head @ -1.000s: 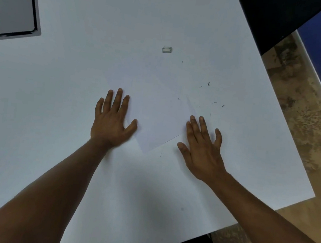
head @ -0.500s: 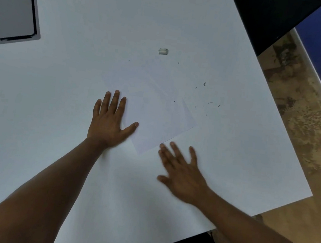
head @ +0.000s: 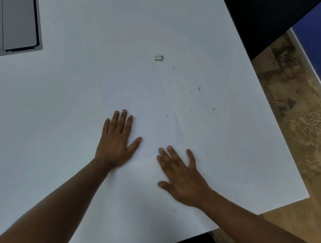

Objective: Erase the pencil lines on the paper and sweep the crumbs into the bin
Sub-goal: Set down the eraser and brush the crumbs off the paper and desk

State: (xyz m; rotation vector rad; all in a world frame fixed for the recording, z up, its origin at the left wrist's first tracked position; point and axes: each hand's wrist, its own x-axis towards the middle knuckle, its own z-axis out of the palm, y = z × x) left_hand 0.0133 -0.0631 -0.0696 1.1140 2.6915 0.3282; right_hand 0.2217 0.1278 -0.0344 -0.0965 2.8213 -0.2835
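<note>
The left hand (head: 115, 142) lies flat with fingers straight, close together, on the near-left part of the paper (head: 146, 112). The right hand (head: 180, 174), fingers spread, lies on the table (head: 58, 111) just beside the paper's near corner. Crumbs (head: 200, 105) lie beyond the right fingers, the eraser (head: 158, 58) farther away.

A white sheet of paper (head: 152, 120) lies flat on the white tabletop (head: 58, 111), turned at an angle so one corner points toward the person; no pencil lines can be made out on it. Small dark eraser crumbs (head: 200, 103) lie scattered over and beside its right part. A small white eraser (head: 159, 58) lies on the tabletop just beyond the sheet's far side.
</note>
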